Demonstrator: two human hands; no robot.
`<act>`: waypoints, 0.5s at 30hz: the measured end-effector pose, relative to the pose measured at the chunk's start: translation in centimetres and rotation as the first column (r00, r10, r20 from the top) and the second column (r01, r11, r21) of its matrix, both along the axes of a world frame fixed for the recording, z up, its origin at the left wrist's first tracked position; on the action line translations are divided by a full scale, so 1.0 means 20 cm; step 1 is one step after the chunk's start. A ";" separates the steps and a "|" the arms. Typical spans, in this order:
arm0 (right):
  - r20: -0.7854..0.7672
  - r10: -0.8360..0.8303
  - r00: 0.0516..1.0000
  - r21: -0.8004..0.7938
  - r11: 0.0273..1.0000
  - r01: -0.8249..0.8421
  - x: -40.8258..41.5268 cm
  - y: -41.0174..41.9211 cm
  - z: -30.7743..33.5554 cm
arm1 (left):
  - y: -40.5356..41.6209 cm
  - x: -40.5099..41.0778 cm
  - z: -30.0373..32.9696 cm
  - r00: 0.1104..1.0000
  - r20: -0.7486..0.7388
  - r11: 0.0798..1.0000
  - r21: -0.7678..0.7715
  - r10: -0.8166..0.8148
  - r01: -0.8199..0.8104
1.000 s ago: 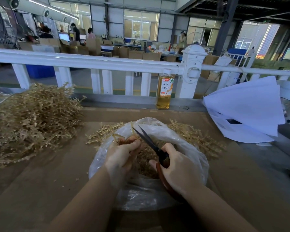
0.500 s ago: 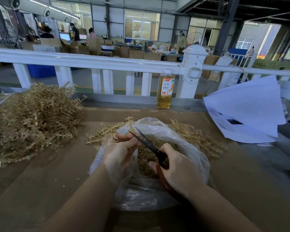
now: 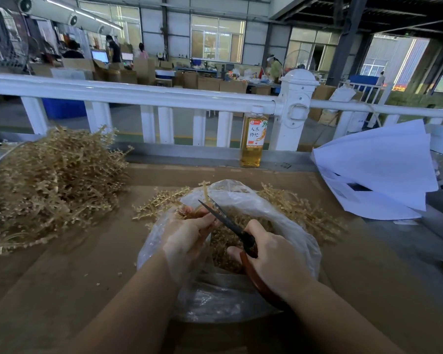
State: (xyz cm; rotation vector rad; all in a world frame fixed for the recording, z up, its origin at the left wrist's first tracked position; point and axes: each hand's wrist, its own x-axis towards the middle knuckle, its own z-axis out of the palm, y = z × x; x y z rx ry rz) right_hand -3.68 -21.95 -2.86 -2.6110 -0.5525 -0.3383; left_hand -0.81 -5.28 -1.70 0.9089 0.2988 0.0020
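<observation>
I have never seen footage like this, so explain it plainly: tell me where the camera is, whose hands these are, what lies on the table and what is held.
There is no machine here: a person works with bare hands, and the one camera sits on their head, looking forward and down. The left hand pinches a tan sprig over a clear bag holding tan bits. The right hand grips scissors, blades open at the sprig. On the cardboard-covered table lie a big pile of sprigs at the left, a smaller heap behind the bag, white papers at the right, and a bottle of amber drink by the white railing.
</observation>
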 end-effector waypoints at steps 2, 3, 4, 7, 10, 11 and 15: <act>0.002 -0.002 1.000 -0.009 1.000 0.002 0.00 0.00 0.00 | 0.00 0.00 0.00 1.000 0.000 1.000 -0.023 0.001 -0.001; 0.001 -0.001 1.000 -0.014 1.000 0.001 0.00 0.00 0.00 | 0.00 0.00 0.00 1.000 -0.006 1.000 -0.022 -0.002 0.002; -0.001 -0.001 1.000 -0.018 1.000 0.001 0.00 0.00 0.01 | 0.00 0.00 0.00 1.000 -0.013 1.000 -0.018 -0.011 0.011; -0.006 -0.010 1.000 -0.043 0.999 0.010 0.00 0.00 0.01 | 0.01 0.01 -0.01 1.000 -0.006 1.000 -0.020 -0.007 0.007; -0.007 -0.013 1.000 -0.051 0.999 0.013 0.00 0.00 0.01 | 0.01 0.02 -0.02 1.000 -0.025 1.000 -0.007 -0.010 0.010; -0.005 -0.013 1.000 -0.049 0.999 0.013 0.00 0.00 0.01 | 0.01 0.02 -0.02 0.999 -0.033 1.000 -0.015 -0.014 0.014; -0.015 -0.001 1.000 -0.040 0.999 0.001 -0.01 0.01 0.02 | 0.02 0.03 -0.03 0.997 -0.059 0.999 -0.012 -0.040 0.039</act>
